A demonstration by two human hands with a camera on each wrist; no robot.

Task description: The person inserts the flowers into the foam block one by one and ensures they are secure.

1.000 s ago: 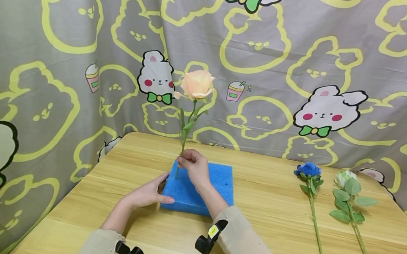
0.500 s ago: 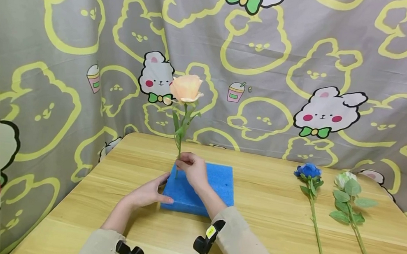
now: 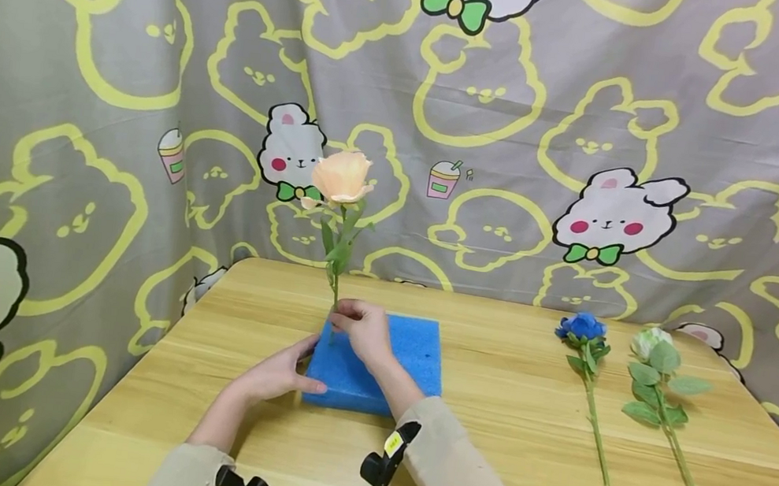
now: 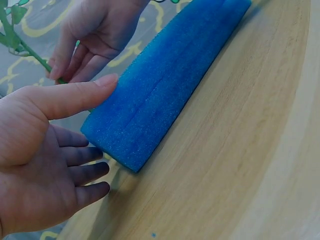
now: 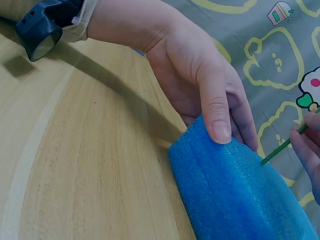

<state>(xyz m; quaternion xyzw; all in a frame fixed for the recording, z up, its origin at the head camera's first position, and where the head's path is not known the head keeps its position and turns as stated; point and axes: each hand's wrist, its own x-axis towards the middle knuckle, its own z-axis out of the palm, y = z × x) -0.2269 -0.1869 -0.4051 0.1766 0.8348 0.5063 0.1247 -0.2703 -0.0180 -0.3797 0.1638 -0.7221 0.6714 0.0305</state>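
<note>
Peach rose [image 3: 342, 177] stands approx. upright, stem [image 3: 336, 289] meeting the top of the blue foam [image 3: 406, 356] nr its L edge; how deep it goes I can't tell. I've got the R hand [image 3: 364, 331] pinching the stem low down, thumb vs. fingers, just above the foam. The L hand [image 3: 276, 372] isn't clenched: thumb lies straight on the foam at its near L corner, fingers loose & nearly straight by the L side; whether the tips touch, I can't make out.

Foam lies flat on the wood table [image 3: 486, 411], 1 dark spot [image 3: 428, 356] on top toward R. Well to R I see 2 more flowers lying side by side, heads at the far end: blue flower [image 3: 582, 327], then white flower [image 3: 651, 343], its stem cut off at bottom of my head view. Black cams [image 3: 378, 468], 1 per wrist, at beige sleeves [image 3: 466, 465]. Behind: grey curtain [image 3: 487, 126] w/ yellow outlines.
</note>
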